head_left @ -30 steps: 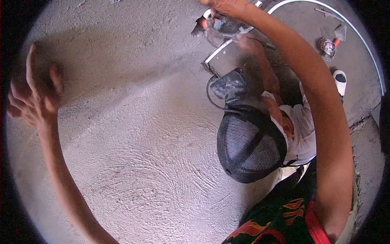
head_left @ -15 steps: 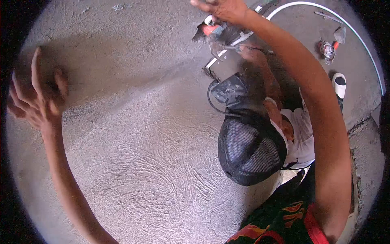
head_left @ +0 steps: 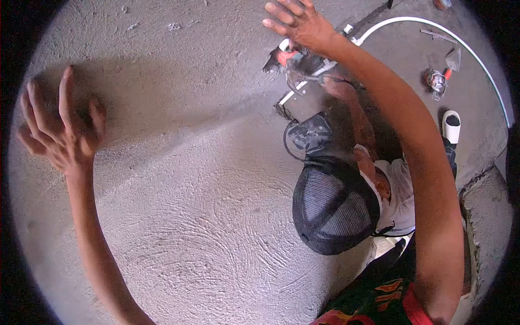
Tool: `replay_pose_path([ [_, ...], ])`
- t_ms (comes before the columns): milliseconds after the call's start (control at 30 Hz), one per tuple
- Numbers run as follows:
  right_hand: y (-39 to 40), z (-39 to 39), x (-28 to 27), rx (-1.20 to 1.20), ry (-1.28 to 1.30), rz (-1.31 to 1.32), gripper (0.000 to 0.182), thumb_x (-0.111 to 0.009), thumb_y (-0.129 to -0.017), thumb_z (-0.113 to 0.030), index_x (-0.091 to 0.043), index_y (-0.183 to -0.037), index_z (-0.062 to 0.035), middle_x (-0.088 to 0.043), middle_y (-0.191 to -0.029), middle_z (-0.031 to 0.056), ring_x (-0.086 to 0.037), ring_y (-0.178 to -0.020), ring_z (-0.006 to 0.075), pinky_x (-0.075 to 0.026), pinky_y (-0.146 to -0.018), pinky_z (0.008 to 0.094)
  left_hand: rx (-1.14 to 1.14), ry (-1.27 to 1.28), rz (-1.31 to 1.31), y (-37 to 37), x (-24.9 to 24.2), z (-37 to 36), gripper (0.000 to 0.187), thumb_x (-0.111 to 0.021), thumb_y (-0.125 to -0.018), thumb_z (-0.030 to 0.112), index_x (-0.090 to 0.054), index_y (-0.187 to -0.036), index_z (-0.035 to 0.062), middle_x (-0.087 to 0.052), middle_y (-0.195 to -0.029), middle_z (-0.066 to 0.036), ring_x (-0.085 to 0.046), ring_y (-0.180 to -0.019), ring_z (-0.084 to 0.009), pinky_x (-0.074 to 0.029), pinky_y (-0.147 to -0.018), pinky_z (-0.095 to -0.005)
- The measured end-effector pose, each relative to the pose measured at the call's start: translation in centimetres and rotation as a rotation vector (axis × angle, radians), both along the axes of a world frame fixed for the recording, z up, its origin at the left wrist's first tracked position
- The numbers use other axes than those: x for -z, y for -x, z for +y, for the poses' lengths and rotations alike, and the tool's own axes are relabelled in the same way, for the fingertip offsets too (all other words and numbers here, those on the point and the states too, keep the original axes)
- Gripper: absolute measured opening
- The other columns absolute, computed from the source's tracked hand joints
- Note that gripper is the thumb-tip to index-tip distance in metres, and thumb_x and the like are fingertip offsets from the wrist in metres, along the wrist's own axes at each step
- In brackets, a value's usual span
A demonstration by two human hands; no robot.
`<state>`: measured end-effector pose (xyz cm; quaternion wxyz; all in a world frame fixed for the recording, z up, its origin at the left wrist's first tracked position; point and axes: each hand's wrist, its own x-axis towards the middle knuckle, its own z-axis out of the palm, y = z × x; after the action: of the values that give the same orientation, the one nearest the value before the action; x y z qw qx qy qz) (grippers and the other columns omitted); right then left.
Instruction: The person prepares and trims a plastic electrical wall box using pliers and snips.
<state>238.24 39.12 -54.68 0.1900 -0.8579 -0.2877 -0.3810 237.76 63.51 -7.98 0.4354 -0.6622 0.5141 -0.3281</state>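
My left hand (head_left: 62, 127) rests against the rough plastered wall (head_left: 195, 216) with its fingers spread, and nothing is in it. At the top, my right hand (head_left: 300, 24) is also open, fingers stretched out over the wall. Just below it, a ragged hole shows a white pipe end (head_left: 284, 46) and an orange pipe piece (head_left: 286, 57). Between my arms a co-worker in a black mesh cap (head_left: 336, 203) bends close to the wall. That person's hand (head_left: 338, 86) is by the hole, at a dark curved rod or cable, partly blurred.
A white strip (head_left: 294, 97) slants below the hole. On the right a white hose (head_left: 403, 19) curves over the grey floor. A trowel (head_left: 454, 58), an orange-and-silver item (head_left: 436, 81) and a white sandal (head_left: 451, 127) on a foot are there too.
The view has shifted, so both hands appear slightly lower and further right. More of my right hand's fingers now shows. The co-worker stays bent at the same place.
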Motion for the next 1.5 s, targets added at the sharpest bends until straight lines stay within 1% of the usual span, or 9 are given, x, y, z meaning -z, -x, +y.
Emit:
replay_pose_path([
  [100, 0.2, -0.1, -0.4, -0.087, -0.077, 0.014, 0.113, -0.051, -0.076, -0.076, -0.007, -0.159, -0.0134, 0.000, -0.164, 0.0193, 0.003, -0.150, 0.0463, 0.000, -0.117, 0.0695, 0.006, 0.016, 0.013, -0.1, 0.3, -0.1, 0.055, -0.054, -0.093, 0.055, -0.054, -0.143, 0.0310, -0.044, -0.149, -0.014, -0.038, -0.139, -0.0284, -0.022, -0.108, -0.0465],
  [300, 0.1, 0.0, -0.3, 0.096, 0.054, -0.070, 0.112, -0.054, -0.077, -0.074, -0.006, -0.159, -0.0131, 0.000, -0.164, 0.0197, 0.002, -0.151, 0.0460, -0.003, -0.116, 0.0701, 0.001, 0.010, 0.006, -0.4, 0.0, 0.4, 0.056, -0.055, -0.092, 0.057, -0.055, -0.142, 0.0310, -0.044, -0.149, -0.014, -0.038, -0.137, -0.0269, -0.023, -0.107, -0.0453],
  [600, 0.5, -0.5, -0.5, -0.013, 0.007, 0.006, 0.106, -0.056, -0.080, -0.066, -0.007, -0.159, -0.0145, 0.000, -0.165, 0.0184, 0.002, -0.151, 0.0452, -0.002, -0.117, 0.0700, -0.086, 0.021, -0.031, 0.0, 0.0, 0.8, 0.057, -0.052, -0.092, 0.062, -0.052, -0.143, 0.0361, -0.045, -0.147, -0.011, -0.039, -0.134, -0.0255, -0.024, -0.104, -0.0460],
  [800, 0.5, -0.6, -0.5, 0.109, 0.211, 0.053, 0.104, -0.060, -0.079, -0.061, -0.010, -0.159, -0.0159, 0.001, -0.165, 0.0174, 0.002, -0.151, 0.0451, -0.002, -0.117, 0.0698, -0.113, 0.001, -0.040, -0.5, -0.3, 1.6, 0.060, -0.050, -0.092, 0.066, -0.050, -0.145, 0.0391, -0.047, -0.142, -0.009, -0.040, -0.124, -0.0258, -0.026, -0.098, -0.0460],
  [1000, -0.5, -0.1, 0.1, 0.004, -0.004, -0.084, 0.099, -0.058, -0.082, -0.059, -0.012, -0.159, -0.0154, 0.000, -0.165, 0.0174, 0.002, -0.151, 0.0439, -0.002, -0.118, 0.0680, -0.169, -0.060, -0.080, -0.7, -0.6, 2.5, 0.063, -0.050, -0.091, 0.069, -0.047, -0.147, 0.0400, -0.047, -0.140, -0.008, -0.040, -0.122, -0.0265, -0.028, -0.096, -0.0461],
  [1200, 0.4, -0.7, -0.6, 0.074, 0.125, -0.018, 0.091, -0.055, -0.087, -0.055, -0.015, -0.158, -0.0139, -0.003, -0.165, 0.0173, 0.001, -0.152, 0.0432, -0.002, -0.118, 0.0674, -0.203, -0.082, -0.090, -0.8, -0.9, 3.5, 0.067, -0.052, -0.090, 0.071, -0.044, -0.148, 0.0406, -0.047, -0.139, -0.007, -0.041, -0.121, -0.0267, -0.030, -0.094, -0.0465],
  [1300, 0.4, -0.5, -0.6, 0.006, 0.040, 0.005, 0.091, -0.059, -0.087, -0.051, -0.017, -0.157, -0.0131, -0.003, -0.165, 0.0181, 0.001, -0.152, 0.0436, -0.002, -0.118, 0.0674, -0.227, -0.099, -0.094, -1.0, -1.3, 4.0, 0.069, -0.052, -0.089, 0.072, -0.042, -0.149, 0.0409, -0.046, -0.139, -0.007, -0.041, -0.120, -0.0267, -0.032, -0.093, -0.0467],
  [1467, 0.4, -0.7, -0.6, -0.010, 0.041, 0.002, 0.087, -0.060, -0.087, -0.052, -0.023, -0.155, -0.0120, -0.006, -0.164, 0.0192, 0.001, -0.152, 0.0436, -0.002, -0.119, 0.0666, -0.244, -0.158, -0.138, -1.0, -1.6, 5.1, 0.053, -0.063, -0.090, 0.045, -0.057, -0.139, 0.0255, -0.048, -0.148, 0.017, -0.049, -0.115, -0.0320, -0.042, -0.096, -0.0417],
  [1500, 0.5, -0.7, -0.6, -0.013, 0.044, 0.015, 0.087, -0.060, -0.087, -0.052, -0.024, -0.155, -0.0118, -0.007, -0.164, 0.0193, 0.001, -0.152, 0.0437, -0.002, -0.119, 0.0666, -0.204, -0.130, -0.110, -1.0, -1.4, 4.5, 0.053, -0.064, -0.090, 0.046, -0.057, -0.139, 0.0259, -0.047, -0.148, 0.017, -0.049, -0.114, -0.0319, -0.042, -0.095, -0.0412],
])
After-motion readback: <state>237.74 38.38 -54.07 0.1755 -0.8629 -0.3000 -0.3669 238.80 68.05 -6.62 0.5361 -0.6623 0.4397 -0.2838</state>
